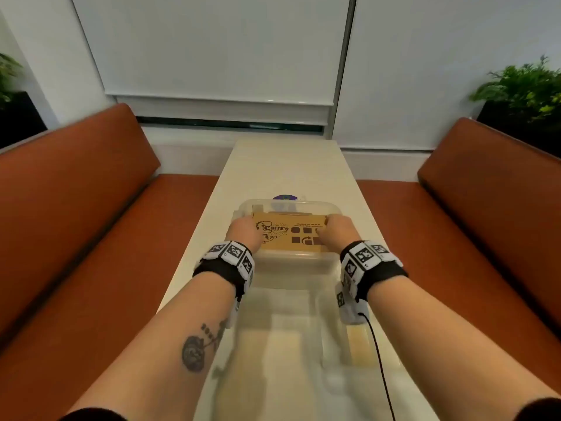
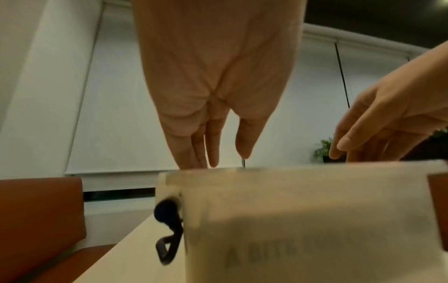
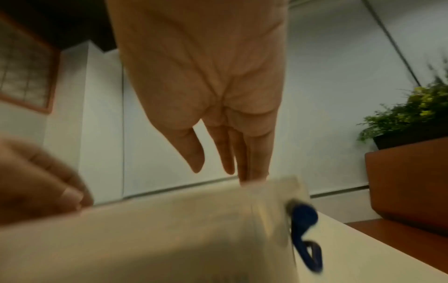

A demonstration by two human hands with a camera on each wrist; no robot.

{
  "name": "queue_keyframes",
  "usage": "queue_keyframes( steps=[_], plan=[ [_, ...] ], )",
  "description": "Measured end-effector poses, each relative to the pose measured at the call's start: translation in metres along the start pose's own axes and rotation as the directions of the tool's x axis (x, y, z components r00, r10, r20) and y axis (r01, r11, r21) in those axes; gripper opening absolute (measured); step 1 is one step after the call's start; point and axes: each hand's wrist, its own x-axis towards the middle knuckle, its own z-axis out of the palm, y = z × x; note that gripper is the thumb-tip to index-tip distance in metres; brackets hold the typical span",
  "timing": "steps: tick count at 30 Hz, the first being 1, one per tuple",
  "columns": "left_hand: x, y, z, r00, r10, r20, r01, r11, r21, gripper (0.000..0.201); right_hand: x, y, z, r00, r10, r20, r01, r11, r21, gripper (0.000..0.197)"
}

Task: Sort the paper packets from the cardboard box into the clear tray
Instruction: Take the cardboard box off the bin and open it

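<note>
The left hand (image 1: 243, 233) reaches down at the box's (image 1: 290, 233) left end, fingers straight and near its edge; whether they grip it cannot be told. The box sits in a clear bin (image 1: 332, 208) on the table (image 1: 285, 165). The right hand (image 1: 335, 233) mirrors this at the right end, fingers straight. The tray (image 1: 291, 335) lies just nearer, blurred. No packets show. Lifted unevenly by 2 loose hands, the box could tilt and spill.
</note>
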Motion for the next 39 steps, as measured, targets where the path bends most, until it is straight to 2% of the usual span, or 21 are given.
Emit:
queue_keyframes(
  steps=[5,8,11,14,17,19,22,27,33,35,39],
  plan=[
    [0.019,0.002,0.021,0.993,-0.056,0.106,0.027,0.967,0.253,0.021,0.008,-0.002,0.031,0.994,0.056,0.091,-0.042,0.988,-0.151,0.028],
    [0.026,0.005,0.032,0.989,-0.073,0.131,0.022,0.934,0.356,0.023,0.016,-0.001,0.042,0.989,0.136,0.056,-0.132,0.989,-0.074,0.031],
    [0.035,0.006,0.040,0.976,-0.119,0.180,0.044,0.926,0.376,0.026,0.019,-0.002,0.048,0.971,0.236,0.033,-0.235,0.972,-0.023,0.048],
    [0.040,0.007,0.043,0.974,-0.140,0.180,0.058,0.916,0.398,0.030,0.020,-0.002,0.050,0.969,0.246,-0.008,-0.246,0.967,-0.063,0.057],
    [0.043,0.010,0.049,0.969,-0.207,0.135,0.132,0.895,0.426,0.052,0.022,-0.001,0.053,0.970,0.238,-0.042,-0.240,0.969,-0.052,0.059],
    [0.044,0.011,0.051,0.957,-0.266,0.119,0.193,0.885,0.424,0.059,0.024,-0.001,0.055,0.966,0.255,-0.043,-0.257,0.965,-0.057,0.062],
    [0.046,0.015,0.054,0.947,-0.301,0.108,0.235,0.883,0.407,0.047,0.029,-0.001,0.056,0.960,0.281,-0.015,-0.281,0.955,-0.096,0.064],
    [0.050,0.019,0.057,0.917,-0.391,0.078,0.341,0.870,0.357,0.046,0.036,0.002,0.060,0.991,0.131,0.034,-0.118,0.959,-0.256,0.050],
    [0.060,0.010,0.057,0.946,-0.311,0.092,0.273,0.916,0.293,0.039,0.037,0.004,0.059,0.998,0.055,-0.013,-0.056,0.965,-0.257,0.044],
    [0.061,0.007,0.056,0.956,-0.279,0.088,0.250,0.935,0.253,0.039,0.037,0.006,0.057,0.997,0.072,-0.040,-0.079,0.973,-0.218,0.042],
    [0.057,0.003,0.057,0.974,-0.226,-0.015,0.226,0.967,0.122,0.036,0.034,0.005,0.056,0.993,0.088,-0.083,-0.101,0.981,-0.168,0.038]
  ],
)
